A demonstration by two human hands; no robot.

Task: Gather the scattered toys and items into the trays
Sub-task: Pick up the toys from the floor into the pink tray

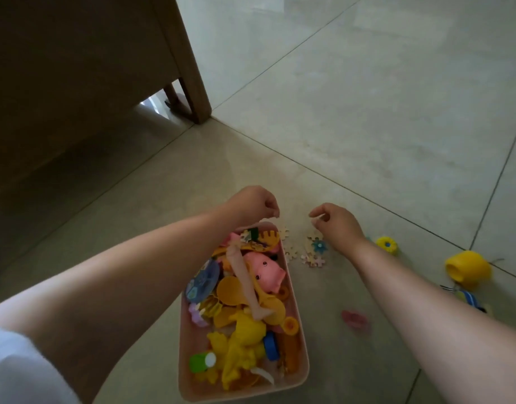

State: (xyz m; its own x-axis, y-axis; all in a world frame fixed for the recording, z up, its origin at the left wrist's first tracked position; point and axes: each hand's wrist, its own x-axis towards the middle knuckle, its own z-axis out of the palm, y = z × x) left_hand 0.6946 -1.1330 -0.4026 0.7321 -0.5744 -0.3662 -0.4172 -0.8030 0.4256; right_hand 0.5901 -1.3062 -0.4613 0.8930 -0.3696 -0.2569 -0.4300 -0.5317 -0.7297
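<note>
While the left hand (252, 204) hovers over the far end of the tray (189, 383), its fingers are curled down; whether they pinch anything I cannot tell. Inside the pink tray lie a blue disc (203, 279), a green cup (202, 361), yellow figures (242, 345), a doll (245, 284) and a pink pig (265, 269), heaped together. Just right of the tray, puzzle pieces (312, 256) lie on the floor (367, 126). Above them the right hand (337, 221) pinches a small pale piece (317, 219) between thumb and finger. Further right sit a yellow ring (386, 244) and a yellow cup (468, 269).
</note>
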